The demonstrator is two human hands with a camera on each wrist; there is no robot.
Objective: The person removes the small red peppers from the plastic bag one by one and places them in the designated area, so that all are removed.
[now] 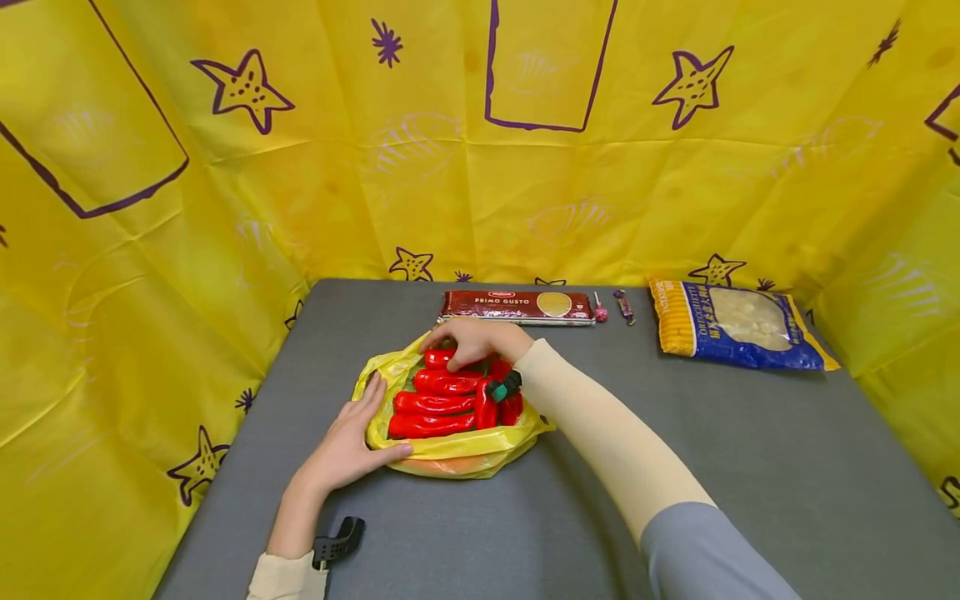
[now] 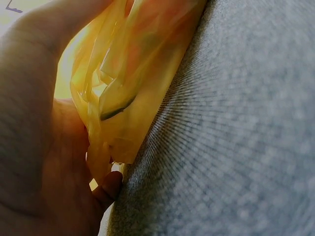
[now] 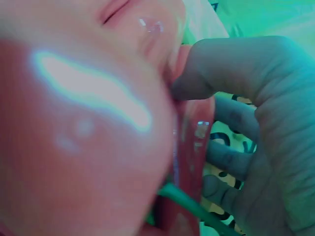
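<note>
A yellow plastic bag lies spread around several glossy red peppers, most of them in a row. My left hand rests against the bag's left side, fingers extended along the rim and thumb over the front edge. Seen from the left wrist, the yellow film sits between thumb and fingers. My right hand reaches into the far side of the bag and grips the farthest red pepper. In the right wrist view, the thumb and fingers are on both sides of that pepper, and another pepper looms close.
At the back of the grey table lie a brown biscuit pack, a lollipop and a small purple-wrapped candy. A blue and yellow orecchiette pasta bag lies back right. Yellow patterned cloth stands behind and on both sides.
</note>
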